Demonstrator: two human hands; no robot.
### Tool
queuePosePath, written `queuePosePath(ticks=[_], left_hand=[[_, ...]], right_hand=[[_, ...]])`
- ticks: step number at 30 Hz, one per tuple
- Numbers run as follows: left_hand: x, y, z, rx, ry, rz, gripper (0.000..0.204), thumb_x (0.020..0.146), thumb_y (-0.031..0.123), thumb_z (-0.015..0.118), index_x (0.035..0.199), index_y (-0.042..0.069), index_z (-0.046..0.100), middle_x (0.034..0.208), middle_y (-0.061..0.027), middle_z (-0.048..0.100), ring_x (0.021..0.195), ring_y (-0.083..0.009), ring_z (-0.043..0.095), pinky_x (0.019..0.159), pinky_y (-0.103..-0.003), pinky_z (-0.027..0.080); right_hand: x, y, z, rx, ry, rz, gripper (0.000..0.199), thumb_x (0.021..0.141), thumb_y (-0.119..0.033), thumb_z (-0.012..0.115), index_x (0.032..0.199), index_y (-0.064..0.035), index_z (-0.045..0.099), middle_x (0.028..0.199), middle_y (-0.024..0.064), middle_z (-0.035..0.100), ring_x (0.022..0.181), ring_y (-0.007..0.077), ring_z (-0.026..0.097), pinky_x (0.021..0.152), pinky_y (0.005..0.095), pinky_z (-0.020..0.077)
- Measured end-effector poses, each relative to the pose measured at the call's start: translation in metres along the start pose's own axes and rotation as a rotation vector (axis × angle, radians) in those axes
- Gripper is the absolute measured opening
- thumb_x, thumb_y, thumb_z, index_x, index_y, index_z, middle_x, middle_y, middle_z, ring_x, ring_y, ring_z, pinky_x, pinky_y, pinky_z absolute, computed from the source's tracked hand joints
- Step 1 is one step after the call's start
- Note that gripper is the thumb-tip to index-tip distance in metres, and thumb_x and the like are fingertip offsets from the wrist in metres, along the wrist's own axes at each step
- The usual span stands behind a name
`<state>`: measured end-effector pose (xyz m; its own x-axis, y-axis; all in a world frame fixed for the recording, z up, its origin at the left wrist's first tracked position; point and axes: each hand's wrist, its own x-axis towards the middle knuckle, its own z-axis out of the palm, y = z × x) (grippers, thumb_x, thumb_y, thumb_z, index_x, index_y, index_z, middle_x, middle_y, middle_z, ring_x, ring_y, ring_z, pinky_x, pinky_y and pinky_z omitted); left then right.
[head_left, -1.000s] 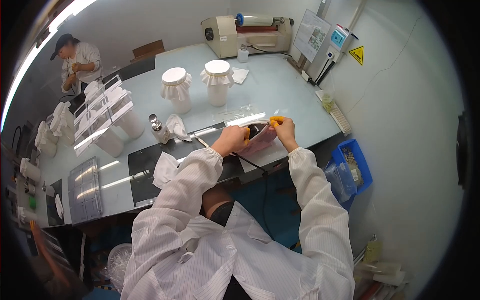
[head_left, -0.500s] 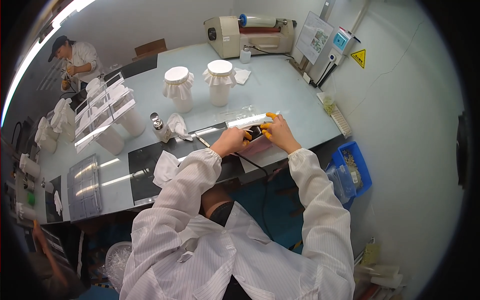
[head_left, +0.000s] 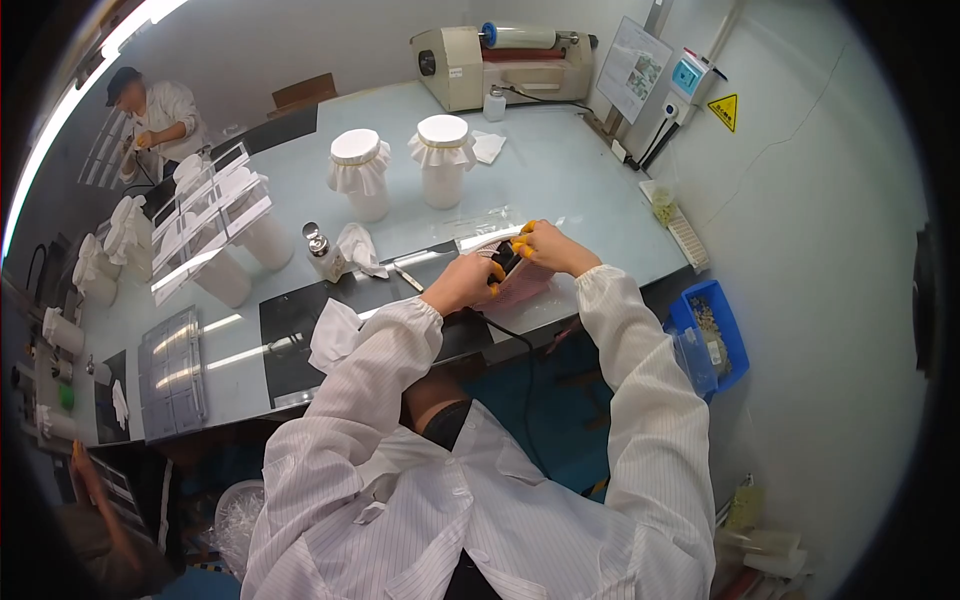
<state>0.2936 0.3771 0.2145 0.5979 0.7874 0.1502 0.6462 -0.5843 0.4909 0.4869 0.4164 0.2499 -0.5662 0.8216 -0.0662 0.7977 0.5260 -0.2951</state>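
Sitting open at the counter (head_left: 605, 215), a pink pouch (head_left: 521, 288) is showing a black item (head_left: 507, 257) in its mouth.
The pouch is lying between the left grip (head_left: 464, 283), just left of the item, and the right grip (head_left: 553, 248), at the opening's upper right; both are showing bent, yellow-tipped fingers, but whether either is pinching anything, I cannot tell.
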Motion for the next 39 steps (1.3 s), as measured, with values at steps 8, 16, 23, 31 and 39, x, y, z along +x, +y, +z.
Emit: queuePosePath(ticks=[8,16,23,31,39], left_hand=[[-0.019,0.004,0.006,0.09,0.062,0.07,0.019,0.062,0.017,0.061,0.079,0.01,0.065,0.066,-0.014,0.059,0.062,-0.0274,0.058,0.06,-0.035,0.048],[-0.041,0.012,0.023,0.122,0.181,0.205,0.016,0.063,0.014,0.06,0.077,0.008,0.064,0.064,-0.0129,0.057,0.058,-0.0277,0.058,0.056,-0.037,0.048],[-0.045,0.007,0.03,0.069,0.206,0.185,0.012,0.062,0.012,0.059,0.071,0.005,0.063,0.062,-0.0134,0.056,0.058,-0.0276,0.057,0.055,-0.036,0.048],[-0.047,0.003,0.03,0.137,0.121,0.175,0.021,0.064,0.01,0.059,0.083,0.01,0.064,0.076,-0.0113,0.058,0.065,-0.0262,0.058,0.059,-0.034,0.048],[-0.056,-0.002,0.028,0.049,0.149,0.153,0.027,0.065,0.011,0.061,0.092,0.005,0.06,0.082,-0.0135,0.057,0.073,-0.0278,0.057,0.065,-0.035,0.047]], right_hand=[[0.002,-0.012,0.015,-0.184,0.119,-0.089,0.031,0.067,-0.017,0.065,0.094,-0.0036,0.059,0.091,0.0146,0.052,0.093,0.029,0.046,0.081,0.0343,0.0388],[-0.003,-0.019,0.042,-0.393,0.147,-0.066,0.035,0.068,-0.026,0.064,0.088,0.002,0.058,0.098,0.0164,0.05,0.094,0.0296,0.043,0.079,0.0378,0.0359],[-0.003,-0.019,0.043,-0.373,0.089,-0.024,0.037,0.072,-0.029,0.06,0.093,0.0004,0.058,0.109,0.0173,0.046,0.1,0.0298,0.04,0.084,0.0392,0.0331],[0.016,-0.02,0.043,-0.347,0.023,-0.117,0.037,0.065,-0.024,0.067,0.092,0.0001,0.058,0.113,0.0169,0.045,0.107,0.03,0.039,0.09,0.0399,0.0304],[0.003,-0.032,0.012,-0.089,-0.019,-0.076,0.038,0.055,-0.018,0.071,0.083,0.0037,0.057,0.111,0.0175,0.046,0.096,0.0336,0.048,0.083,0.0372,0.0407]])
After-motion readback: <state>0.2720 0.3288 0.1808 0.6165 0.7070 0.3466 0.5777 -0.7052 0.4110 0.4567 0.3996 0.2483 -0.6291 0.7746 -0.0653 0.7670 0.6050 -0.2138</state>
